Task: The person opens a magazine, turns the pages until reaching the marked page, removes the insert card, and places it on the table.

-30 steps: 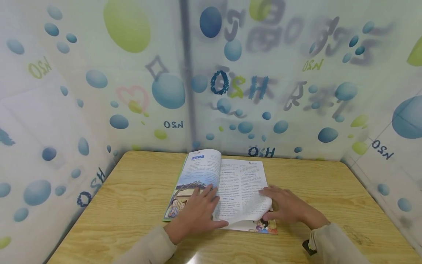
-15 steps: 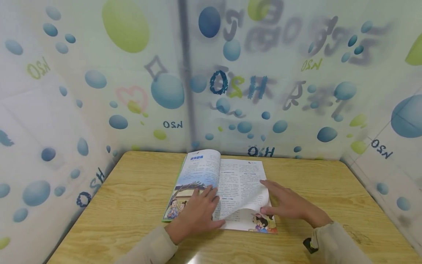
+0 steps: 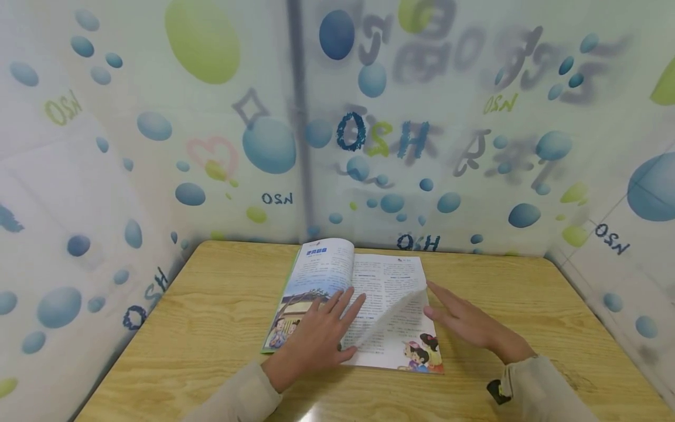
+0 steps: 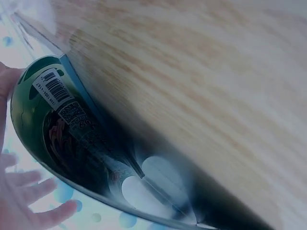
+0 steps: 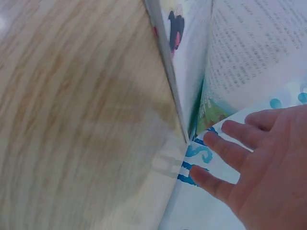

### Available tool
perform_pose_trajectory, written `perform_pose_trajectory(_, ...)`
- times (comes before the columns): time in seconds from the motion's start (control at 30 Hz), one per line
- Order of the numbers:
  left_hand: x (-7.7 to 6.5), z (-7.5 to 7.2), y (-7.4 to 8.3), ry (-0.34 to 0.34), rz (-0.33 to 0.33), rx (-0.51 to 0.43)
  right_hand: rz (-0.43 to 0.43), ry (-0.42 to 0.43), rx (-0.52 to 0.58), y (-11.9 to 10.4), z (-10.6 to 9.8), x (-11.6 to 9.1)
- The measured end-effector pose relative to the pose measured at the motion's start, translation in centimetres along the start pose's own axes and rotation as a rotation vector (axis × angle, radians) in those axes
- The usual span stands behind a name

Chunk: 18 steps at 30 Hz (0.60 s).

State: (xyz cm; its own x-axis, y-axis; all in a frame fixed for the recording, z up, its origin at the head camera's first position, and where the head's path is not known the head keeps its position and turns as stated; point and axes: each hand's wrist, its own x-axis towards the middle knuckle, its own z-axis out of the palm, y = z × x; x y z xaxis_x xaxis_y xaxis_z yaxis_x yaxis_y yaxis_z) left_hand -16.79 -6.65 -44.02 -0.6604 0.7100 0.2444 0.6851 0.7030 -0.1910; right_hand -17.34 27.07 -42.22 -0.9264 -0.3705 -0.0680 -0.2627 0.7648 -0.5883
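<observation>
An illustrated magazine lies open on the wooden table. My left hand rests on its left page with fingers spread, over the picture near the fold. At the right edge, my right hand has its fingers extended, fingertips right at the edge of the right page. That page's lower corner is lifted and bent back, baring the page beneath with cartoon children. In the left wrist view, the green cover with a barcode bows up from the table. The right wrist view has the right hand beside the printed pages.
The wooden table extends around the magazine on all sides. Behind it stands a pale wall covering with blue and green bubbles. A dark band sits at the right sleeve.
My right hand has moved slightly up and right along the page edge. The page's lower corner has peeled further back, exposing more of the sheet below. The left fingers have spread.
</observation>
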Motion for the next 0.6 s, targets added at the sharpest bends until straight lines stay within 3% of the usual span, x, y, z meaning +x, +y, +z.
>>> perform_pose_trajectory(0.2, 0.1, -0.7, 0.2, 0.094, 0.089, 0.054, 0.021, -0.022, -0.067, 0.6, 0.7, 0.3)
perform_pose_trajectory(0.37, 0.3, -1.2, 0.5, 0.116, 0.193, 0.171, 0.012, -0.080, -0.155, 0.7, 1.2, 0.4)
perform_pose_trajectory(0.6, 0.2, -1.3, 0.9, 0.087, 0.281, 0.272, -0.130, -0.124, -0.242, 0.8, 1.6, -0.1)
